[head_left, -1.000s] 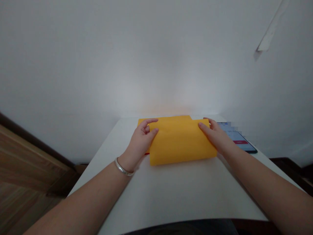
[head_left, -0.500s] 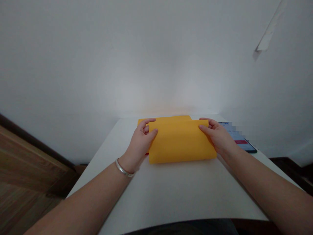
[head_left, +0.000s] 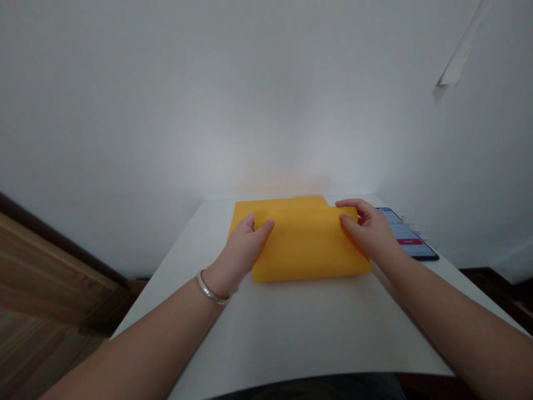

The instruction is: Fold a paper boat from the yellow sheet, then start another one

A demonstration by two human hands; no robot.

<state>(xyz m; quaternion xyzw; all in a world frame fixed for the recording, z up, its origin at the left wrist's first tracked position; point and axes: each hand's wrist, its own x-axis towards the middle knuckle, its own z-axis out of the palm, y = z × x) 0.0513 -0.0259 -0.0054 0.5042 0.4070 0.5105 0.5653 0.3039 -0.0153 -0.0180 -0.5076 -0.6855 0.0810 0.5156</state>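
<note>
Head view, looking down the length of a white table: the person's left hand (head_left: 244, 247) lies on the left end of the upper layer of a folded yellow sheet (head_left: 308, 244), its fingers close together and angled toward the fold. Whether its thumb passes under that layer is hidden, so I cannot tell if this hand is gripping or only pressing. A silver bangle (head_left: 211, 288) circles the left wrist, just behind the hand. The right hand (head_left: 368, 233) is narrowly closed on the right end of the same layer, with its fingers curved around the far edge. The sheet, cloth or paper, I cannot tell which, lies flat near the far edge of the white table (head_left: 270, 328), roughly centred across its width, with a lower layer showing past the upper one along the far and left sides. Just beyond the right hand, a smartphone (head_left: 406, 233) lies screen-up near the table's far right corner, its display lit and partly pixelated. A white wall (head_left: 266, 111) rises behind the table, with a pale strip (head_left: 458, 58) high on the right. A wooden panel (head_left: 45, 266) stands to the left.
</note>
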